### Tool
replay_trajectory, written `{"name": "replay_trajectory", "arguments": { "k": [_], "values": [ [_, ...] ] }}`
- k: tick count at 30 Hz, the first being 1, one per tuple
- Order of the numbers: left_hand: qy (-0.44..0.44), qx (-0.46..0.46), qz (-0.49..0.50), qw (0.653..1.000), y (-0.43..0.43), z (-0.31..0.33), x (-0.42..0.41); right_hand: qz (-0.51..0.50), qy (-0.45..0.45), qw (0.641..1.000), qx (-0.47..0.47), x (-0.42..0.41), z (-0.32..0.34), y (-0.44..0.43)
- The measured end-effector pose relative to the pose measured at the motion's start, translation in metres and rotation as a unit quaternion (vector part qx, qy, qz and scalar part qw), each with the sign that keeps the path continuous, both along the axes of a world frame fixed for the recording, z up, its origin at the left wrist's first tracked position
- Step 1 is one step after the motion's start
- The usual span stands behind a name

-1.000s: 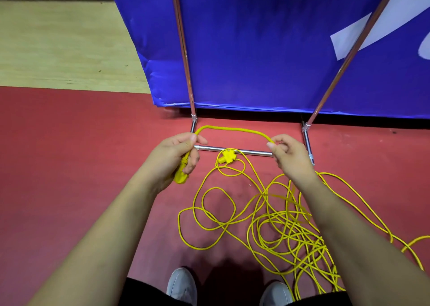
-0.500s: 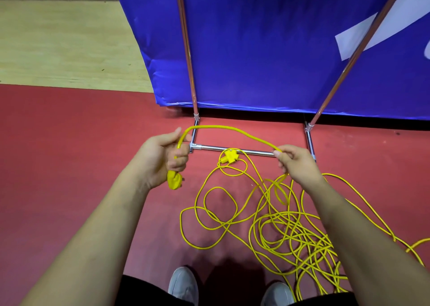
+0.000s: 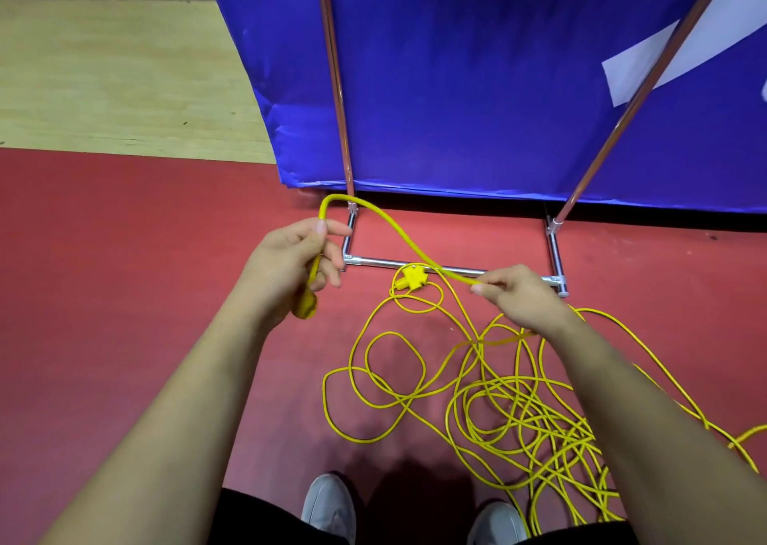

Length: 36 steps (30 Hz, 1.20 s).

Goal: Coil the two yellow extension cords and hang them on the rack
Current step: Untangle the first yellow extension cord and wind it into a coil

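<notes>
The left hand [image 3: 290,258] and right hand [image 3: 519,295] are pinching the thin yellow extension cord [image 3: 398,233] and spreading wider, starting the first coil.

there is only one view, a wide-angle camera on the person's head. it looks forward and steeply down. the left hand [image 3: 290,262] and right hand [image 3: 523,295], holding the cord [image 3: 397,232], are near, in the middle. the shoes [image 3: 330,507] lie at the bottom edge, and the rack [image 3: 373,262] stands farther ahead.
</notes>
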<state>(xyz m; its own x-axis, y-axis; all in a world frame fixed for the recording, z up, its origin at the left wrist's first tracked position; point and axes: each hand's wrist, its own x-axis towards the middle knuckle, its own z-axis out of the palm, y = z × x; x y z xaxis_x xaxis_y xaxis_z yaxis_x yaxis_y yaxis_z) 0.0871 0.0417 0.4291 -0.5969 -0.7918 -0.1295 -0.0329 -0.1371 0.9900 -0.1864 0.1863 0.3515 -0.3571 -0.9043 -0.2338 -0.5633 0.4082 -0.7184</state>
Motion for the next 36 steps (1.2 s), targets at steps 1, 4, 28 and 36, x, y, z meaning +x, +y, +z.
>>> {"name": "replay_trajectory", "arguments": {
  "k": [1,4,28,36],
  "values": [
    [-0.056,-0.04,-0.008,0.998,0.001,-0.001,-0.001,0.063,0.033,0.996,0.054,0.006,0.009,-0.003],
    [-0.173,-0.109,-0.074,0.976,0.012,-0.011,-0.01,0.24,0.025,0.951,0.191,0.033,0.036,-0.006],
    [-0.078,0.136,-0.198,0.968,0.036,-0.001,-0.024,0.152,-0.149,0.969,-0.123,0.064,0.059,-0.01],
    [-0.031,0.177,-0.081,0.98,0.018,-0.004,-0.017,0.076,-0.176,0.972,-0.135,0.035,0.04,-0.006]
  ]
}}
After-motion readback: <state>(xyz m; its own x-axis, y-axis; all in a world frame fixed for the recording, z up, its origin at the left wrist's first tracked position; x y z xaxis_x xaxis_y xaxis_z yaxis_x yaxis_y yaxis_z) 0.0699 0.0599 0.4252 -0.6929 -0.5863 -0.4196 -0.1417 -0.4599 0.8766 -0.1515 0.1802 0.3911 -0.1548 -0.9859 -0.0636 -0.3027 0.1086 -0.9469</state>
